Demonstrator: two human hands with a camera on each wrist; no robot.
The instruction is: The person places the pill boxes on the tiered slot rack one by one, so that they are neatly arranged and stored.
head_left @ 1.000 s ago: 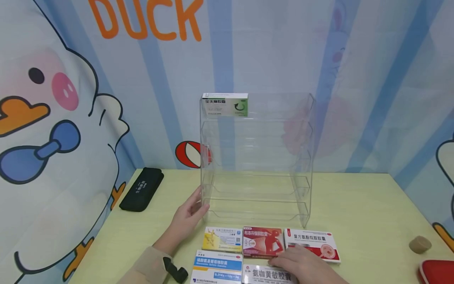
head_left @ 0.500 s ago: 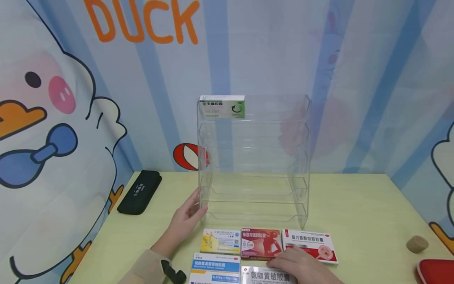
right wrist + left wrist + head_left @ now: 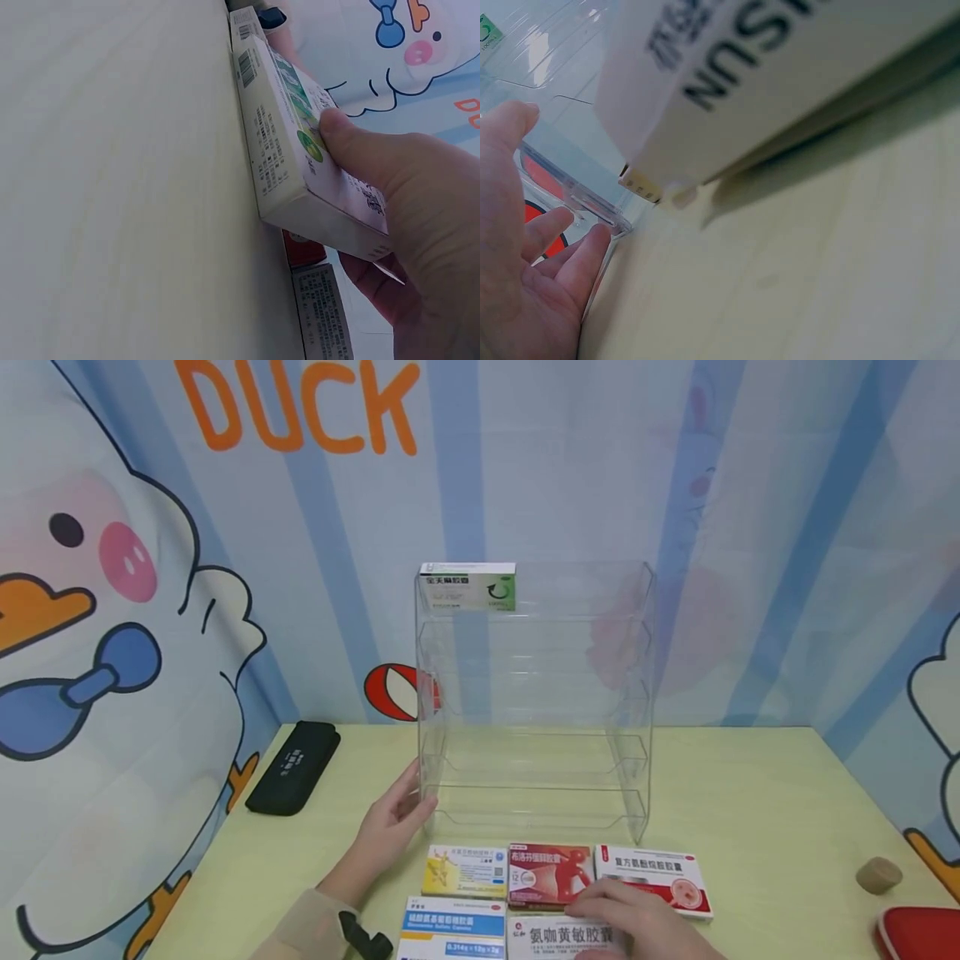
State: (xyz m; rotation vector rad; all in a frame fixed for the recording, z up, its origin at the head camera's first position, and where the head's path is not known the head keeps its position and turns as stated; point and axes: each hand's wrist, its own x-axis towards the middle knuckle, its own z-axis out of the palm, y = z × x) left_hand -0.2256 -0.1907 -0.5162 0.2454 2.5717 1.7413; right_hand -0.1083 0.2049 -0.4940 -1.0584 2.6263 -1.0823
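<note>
My left hand [image 3: 386, 822] holds the lower left side of a clear tiered display rack [image 3: 532, 788], thumb at its front edge and fingers along the outer side. My right hand [image 3: 637, 922] pinches a white-and-green medicine box [image 3: 547, 935] in the near row. In the right wrist view my thumb presses the printed face of this medicine box [image 3: 274, 142], which sits tilted and raised over the boxes around it. Beside it lie a blue-and-white medicine box [image 3: 452, 922], a yellow one [image 3: 467, 870], a red one [image 3: 549, 875] and a red-and-white one [image 3: 652, 872].
A white-and-green medicine box [image 3: 467, 589] stands at the left of the rack's top tier. A black case [image 3: 292, 768] lies at the table's back left. To the right are a small brown round object [image 3: 879, 876] and a red case [image 3: 922, 935]. A printed curtain hangs behind.
The medicine box under my right hand has risen slightly, and my right thumb now shows at its near side. My left hand stays at the rack. The head view has shifted a little.
</note>
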